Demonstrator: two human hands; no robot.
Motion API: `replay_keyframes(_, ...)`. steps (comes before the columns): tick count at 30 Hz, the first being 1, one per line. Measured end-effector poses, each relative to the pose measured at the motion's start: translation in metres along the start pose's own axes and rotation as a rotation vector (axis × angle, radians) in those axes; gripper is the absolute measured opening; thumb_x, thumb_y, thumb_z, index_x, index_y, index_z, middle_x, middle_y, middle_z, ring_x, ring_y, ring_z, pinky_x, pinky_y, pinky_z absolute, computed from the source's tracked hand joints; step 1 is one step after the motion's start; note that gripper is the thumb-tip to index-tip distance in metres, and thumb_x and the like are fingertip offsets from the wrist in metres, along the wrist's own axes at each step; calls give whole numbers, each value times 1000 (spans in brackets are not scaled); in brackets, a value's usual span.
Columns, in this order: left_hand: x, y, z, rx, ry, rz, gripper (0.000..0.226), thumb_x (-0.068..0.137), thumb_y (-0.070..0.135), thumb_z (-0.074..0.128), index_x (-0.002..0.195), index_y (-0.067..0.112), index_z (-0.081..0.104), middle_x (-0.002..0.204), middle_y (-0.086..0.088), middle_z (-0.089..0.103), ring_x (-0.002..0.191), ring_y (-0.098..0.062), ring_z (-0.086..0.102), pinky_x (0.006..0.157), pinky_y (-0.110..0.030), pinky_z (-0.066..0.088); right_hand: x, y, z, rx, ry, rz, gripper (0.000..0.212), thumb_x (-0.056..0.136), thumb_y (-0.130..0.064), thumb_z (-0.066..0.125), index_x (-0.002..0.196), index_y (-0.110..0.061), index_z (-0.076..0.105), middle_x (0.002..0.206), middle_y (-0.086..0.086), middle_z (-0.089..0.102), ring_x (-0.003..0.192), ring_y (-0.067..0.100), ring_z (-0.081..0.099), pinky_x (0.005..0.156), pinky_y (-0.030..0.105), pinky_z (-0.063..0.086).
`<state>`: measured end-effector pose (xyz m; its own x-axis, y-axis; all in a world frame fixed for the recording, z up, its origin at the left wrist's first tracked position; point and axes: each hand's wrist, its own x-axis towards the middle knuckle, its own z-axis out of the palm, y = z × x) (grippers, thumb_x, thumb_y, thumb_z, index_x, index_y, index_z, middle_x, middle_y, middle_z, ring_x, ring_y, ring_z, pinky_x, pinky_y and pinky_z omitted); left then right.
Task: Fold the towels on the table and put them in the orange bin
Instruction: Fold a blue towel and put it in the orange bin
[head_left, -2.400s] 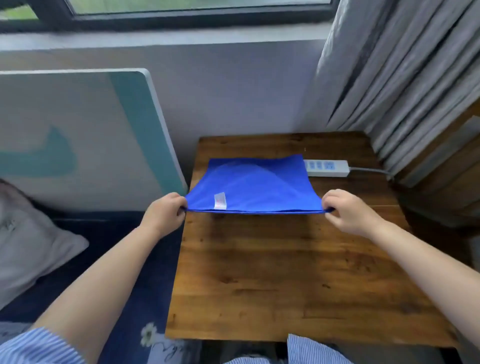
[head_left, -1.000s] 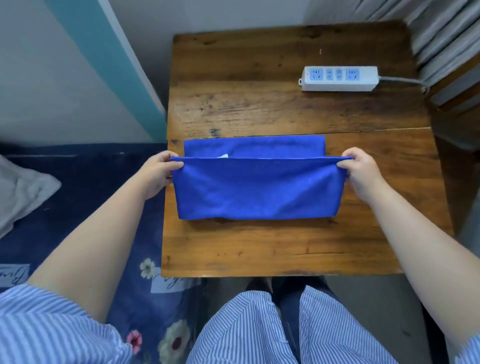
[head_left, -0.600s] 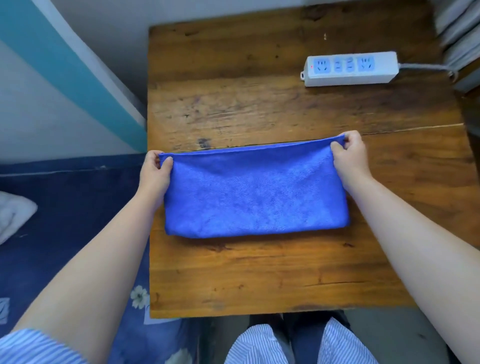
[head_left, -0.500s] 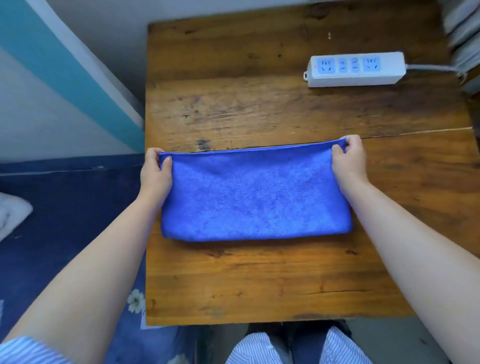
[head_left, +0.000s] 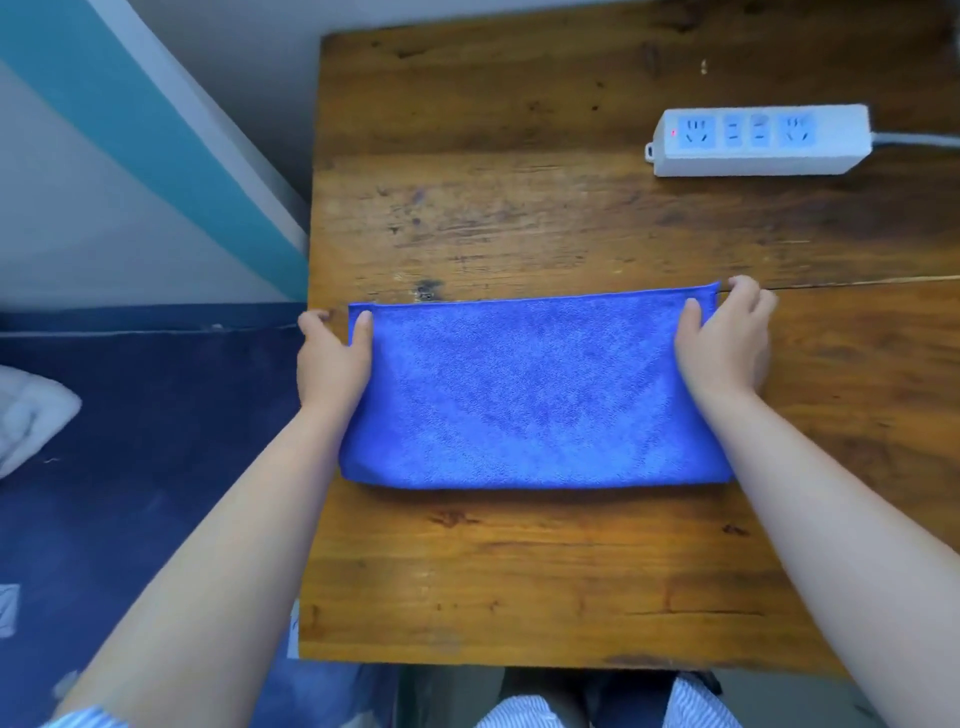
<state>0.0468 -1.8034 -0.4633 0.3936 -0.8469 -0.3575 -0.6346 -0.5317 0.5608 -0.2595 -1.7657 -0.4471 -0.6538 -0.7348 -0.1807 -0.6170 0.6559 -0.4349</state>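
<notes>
Blue towel (head_left: 535, 395) — far corners pinched, both hands

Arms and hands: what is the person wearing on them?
Nothing covers the left hand or the right hand: no gloves, rings or watch show. Both forearms are bare. A blue-and-white striped sleeve peeks in at the left arm's bottom corner.

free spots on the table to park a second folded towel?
Bare wood between the blue towel and the table's near edge, and between towel and power strip. Towel's ends are crowded by left hand and right hand.
</notes>
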Motion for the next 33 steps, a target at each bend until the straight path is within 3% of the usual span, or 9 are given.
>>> replay_keyframes(4, -40, -35, -18, -4, -103, -21, 45, 92, 37, 47, 126, 9, 40, 72, 7, 50, 79, -17, 52, 67, -29, 33, -52, 5, 1, -118, -28, -278, 51, 85, -14, 55, 132, 2, 40, 144, 22, 32, 129, 39, 36, 103, 47, 28)
replay_keyframes(7, -68, -51, -18, -22, -106, -7, 32, 94, 30, 45, 117, 8, 48, 71, 3, 51, 69, -14, 49, 62, -29, 32, -102, -1, 17, -217, -178, -562, 50, 82, -13, 61, 128, 0, 48, 143, 24, 36, 133, 42, 33, 108, 58, 21)
replay_keyframes(12, -81, -55, -11, 52, -19, 17, 36, 97, 24, 37, 62, 16, 34, 61, 1, 40, 70, -27, 41, 55, -32, 24, -130, -5, 51, -385, -422, -666, 56, 94, -37, 38, 145, -22, 21, 157, 5, 1, 144, 25, -3, 111, 52, -10)
replay_keyframes(16, -75, -58, -10, 210, 17, 0, 29, 97, 29, 37, 95, 5, 51, 86, -16, 60, 84, -37, 54, 64, -34, 36, -125, 1, 61, -446, -407, -679, 57, 93, -45, 33, 145, -30, 14, 157, 0, -3, 144, 21, -5, 107, 46, -17)
replay_keyframes(21, -81, -61, -12, 391, 71, 48, 31, 95, 23, 43, 119, 3, 47, 107, -21, 62, 99, -39, 55, 80, -44, 43, -128, 1, 59, -451, -401, -668, 56, 94, -44, 32, 145, -32, 12, 156, 1, -4, 144, 21, -6, 107, 44, -18)
replay_keyframes(26, -84, -28, 7, 350, 247, 534, 36, 76, -2, 62, 111, -9, 58, 108, -27, 63, 101, -44, 60, 83, -49, 49, -127, -10, 56, -403, -363, -718, 57, 95, -36, 36, 145, -23, 13, 156, 5, -1, 144, 24, -1, 112, 48, -10)
replay_keyframes(28, -89, -11, 28, 406, 87, 603, 43, 83, 8, 57, 124, -4, 51, 130, -24, 52, 124, -40, 48, 98, -47, 41, -128, -11, 56, -398, -378, -713, 57, 94, -33, 39, 145, -20, 17, 155, 7, 4, 144, 27, 3, 114, 51, -5)
replay_keyframes(30, -93, -11, 48, 502, -93, 503, 52, 95, 27, 40, 143, 10, 27, 153, -9, 21, 144, -25, 14, 114, -40, 14, -129, -5, 56, -408, -394, -684, 55, 94, -34, 41, 144, -20, 22, 155, 8, 10, 143, 29, 8, 113, 54, -1)
replay_keyframes(33, -93, -26, 60, 551, -117, 461, 56, 96, 37, 34, 146, 20, 17, 157, -1, 7, 145, -19, 1, 115, -38, -1, -119, 19, 45, -429, -351, -605, 54, 91, -37, 38, 141, -21, 30, 153, 7, 20, 142, 29, 17, 114, 51, 4)
